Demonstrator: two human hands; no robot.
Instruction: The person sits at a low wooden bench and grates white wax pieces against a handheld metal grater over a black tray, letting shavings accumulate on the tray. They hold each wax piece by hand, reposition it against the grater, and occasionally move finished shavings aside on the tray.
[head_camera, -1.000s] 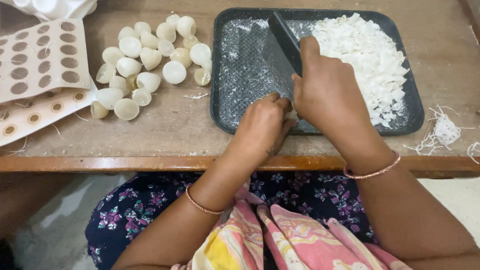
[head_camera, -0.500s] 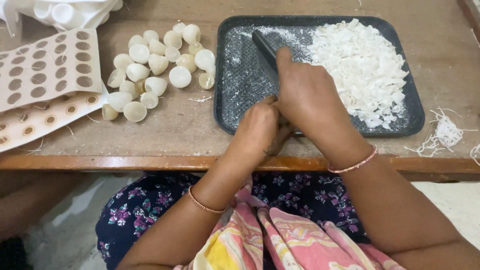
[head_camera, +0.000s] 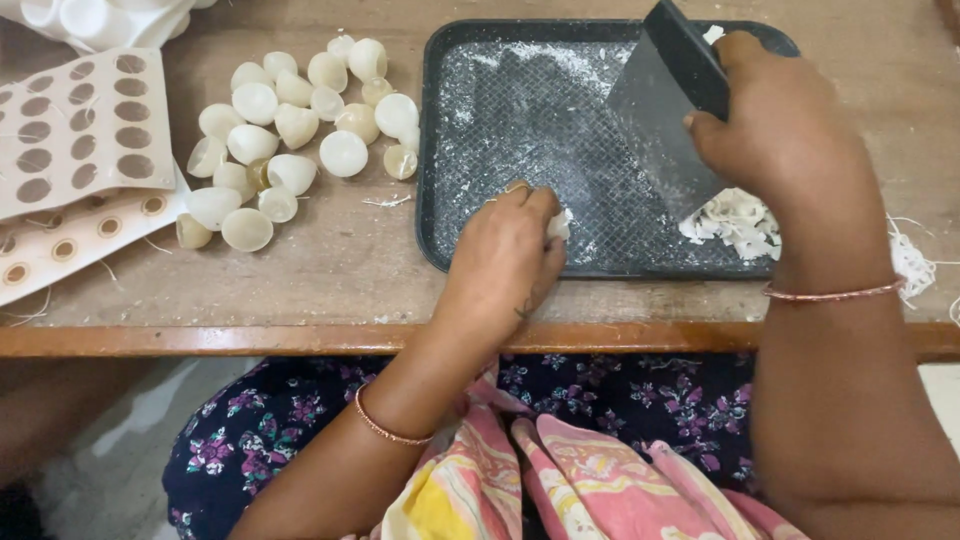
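Hand (head_camera: 505, 255) on black tray (head_camera: 455, 150), wooden table (head_camera: 330, 260)

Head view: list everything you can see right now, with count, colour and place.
tray: one, black, table centre-right
white pieces: small heap, tray's right side
scraper blade: one, dark, tilted over tray
rounded shells: about twenty, cream, left of tray
perforated sheets: two, beige, far left
moulded white tray: one, top left corner
table: one, brown wood
left hand: pinching a white piece on tray
right hand: gripping scraper blade
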